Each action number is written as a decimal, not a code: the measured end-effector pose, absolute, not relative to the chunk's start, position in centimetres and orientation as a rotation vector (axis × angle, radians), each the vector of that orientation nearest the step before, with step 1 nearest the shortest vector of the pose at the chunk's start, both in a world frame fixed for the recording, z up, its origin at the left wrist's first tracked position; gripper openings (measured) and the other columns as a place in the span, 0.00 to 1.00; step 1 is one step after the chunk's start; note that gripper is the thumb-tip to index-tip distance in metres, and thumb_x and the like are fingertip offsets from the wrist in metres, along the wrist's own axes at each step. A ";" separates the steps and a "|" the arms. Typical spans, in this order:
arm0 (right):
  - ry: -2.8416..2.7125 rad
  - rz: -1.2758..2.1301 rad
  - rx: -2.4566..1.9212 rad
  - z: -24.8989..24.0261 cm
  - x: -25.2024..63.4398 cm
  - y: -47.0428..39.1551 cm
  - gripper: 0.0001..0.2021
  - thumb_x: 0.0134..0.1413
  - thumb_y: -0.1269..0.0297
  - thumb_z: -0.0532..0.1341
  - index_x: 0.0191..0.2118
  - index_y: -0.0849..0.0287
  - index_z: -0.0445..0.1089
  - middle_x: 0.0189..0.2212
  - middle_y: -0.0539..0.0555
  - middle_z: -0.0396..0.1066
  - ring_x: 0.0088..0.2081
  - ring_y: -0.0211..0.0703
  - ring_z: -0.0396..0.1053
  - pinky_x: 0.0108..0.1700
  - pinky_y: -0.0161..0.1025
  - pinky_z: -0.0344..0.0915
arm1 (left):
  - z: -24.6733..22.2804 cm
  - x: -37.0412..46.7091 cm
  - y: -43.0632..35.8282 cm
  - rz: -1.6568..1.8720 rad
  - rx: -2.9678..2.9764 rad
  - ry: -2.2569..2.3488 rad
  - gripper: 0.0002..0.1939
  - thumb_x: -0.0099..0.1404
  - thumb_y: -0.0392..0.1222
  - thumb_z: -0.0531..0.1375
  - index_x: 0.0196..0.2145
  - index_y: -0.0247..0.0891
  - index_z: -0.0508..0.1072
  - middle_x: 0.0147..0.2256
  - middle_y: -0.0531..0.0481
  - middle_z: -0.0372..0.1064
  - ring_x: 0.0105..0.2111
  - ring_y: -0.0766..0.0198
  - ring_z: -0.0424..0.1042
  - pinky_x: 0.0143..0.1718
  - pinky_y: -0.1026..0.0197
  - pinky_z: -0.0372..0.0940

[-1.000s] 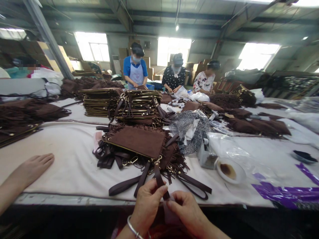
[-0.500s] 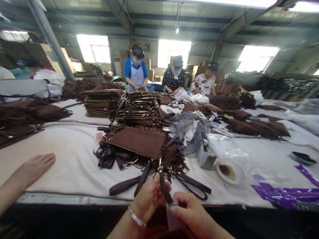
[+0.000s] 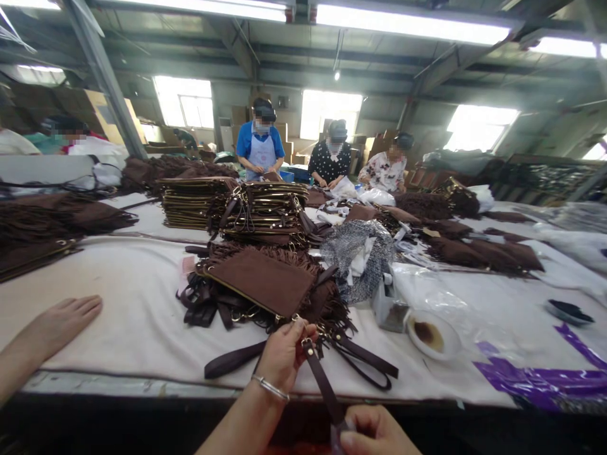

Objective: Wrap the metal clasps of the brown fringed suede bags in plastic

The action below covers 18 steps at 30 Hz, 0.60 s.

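My left hand (image 3: 284,354), with a silver bangle at the wrist, pinches the metal clasp end of a dark brown wrist strap (image 3: 323,382). That clasp is at the near corner of a brown fringed pouch (image 3: 265,278), which has a gold zip along its edge. At the table's front edge my right hand (image 3: 372,430) grips the strap's lower end, together with a greyish piece of material partly hidden by the fingers. Between both hands the strap runs taut. More loose straps (image 3: 237,359) lie beside and under the pouch.
Stacked pouches (image 3: 265,205) stand behind. To the right are a grey box (image 3: 389,308), a white dish (image 3: 434,335) with brown liquid, and purple plastic packaging (image 3: 535,379). Another person's hand (image 3: 71,322) lies flat at left. Several people work across the table.
My left hand has moved up the strap to its clasp. The right hand has moved lower, pulling the strap straighter. The view has tilted up slightly.
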State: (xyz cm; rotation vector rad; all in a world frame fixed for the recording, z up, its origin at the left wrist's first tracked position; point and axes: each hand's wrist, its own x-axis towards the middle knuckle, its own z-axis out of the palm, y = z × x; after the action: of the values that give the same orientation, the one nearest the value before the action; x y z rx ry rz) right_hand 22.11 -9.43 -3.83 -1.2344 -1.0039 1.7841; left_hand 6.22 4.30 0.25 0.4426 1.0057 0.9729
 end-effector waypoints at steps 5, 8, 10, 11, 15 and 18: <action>-0.928 1.623 -1.414 -3.8 20.3 -7.9 0.25 0.36 0.42 0.69 0.21 0.62 0.65 0.16 0.47 0.61 0.19 0.31 0.54 0.23 0.32 0.50 | -0.2 6.0 2.2 0.947 0.556 1.045 0.12 0.57 0.45 0.66 0.33 0.32 0.76 0.32 0.40 0.79 0.35 0.56 0.77 0.38 0.58 0.68; -0.922 1.521 -1.483 -3.0 19.1 -6.3 0.25 0.36 0.43 0.69 0.18 0.62 0.63 0.14 0.47 0.59 0.19 0.32 0.53 0.22 0.32 0.48 | 0.2 6.1 1.1 0.966 0.589 1.087 0.19 0.51 0.50 0.69 0.32 0.31 0.77 0.32 0.39 0.78 0.35 0.54 0.77 0.37 0.58 0.68; -0.934 1.501 -1.484 -2.4 18.6 -5.3 0.23 0.38 0.46 0.69 0.18 0.62 0.64 0.14 0.46 0.59 0.19 0.31 0.52 0.22 0.32 0.47 | 0.6 5.9 0.6 0.997 0.584 1.087 0.21 0.48 0.52 0.71 0.32 0.31 0.78 0.32 0.39 0.78 0.37 0.54 0.76 0.38 0.58 0.68; -0.929 1.505 -1.466 -2.2 18.3 -4.9 0.22 0.38 0.47 0.69 0.20 0.63 0.65 0.14 0.46 0.60 0.19 0.32 0.53 0.22 0.32 0.48 | 0.8 5.7 0.5 1.010 0.586 1.077 0.21 0.47 0.52 0.71 0.33 0.31 0.79 0.33 0.39 0.78 0.38 0.54 0.76 0.39 0.58 0.68; -0.891 1.514 -1.315 -1.2 17.7 -3.6 0.18 0.43 0.51 0.68 0.25 0.64 0.70 0.18 0.48 0.65 0.21 0.33 0.58 0.25 0.32 0.53 | 0.9 5.0 0.3 0.987 0.613 1.032 0.22 0.48 0.51 0.71 0.35 0.30 0.80 0.37 0.38 0.78 0.40 0.55 0.75 0.41 0.59 0.67; -0.937 1.521 -1.258 -0.4 17.4 -2.9 0.17 0.44 0.53 0.68 0.22 0.63 0.68 0.18 0.48 0.66 0.21 0.33 0.59 0.27 0.33 0.54 | 0.5 4.8 0.2 0.960 0.578 1.007 0.20 0.50 0.49 0.70 0.36 0.30 0.79 0.38 0.38 0.77 0.36 0.57 0.75 0.38 0.59 0.68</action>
State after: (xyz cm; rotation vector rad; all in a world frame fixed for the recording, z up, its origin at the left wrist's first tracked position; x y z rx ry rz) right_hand 17.37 -2.88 -0.40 -1.2579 -0.9368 1.5210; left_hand 4.78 0.24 0.46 0.5776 1.0074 0.9604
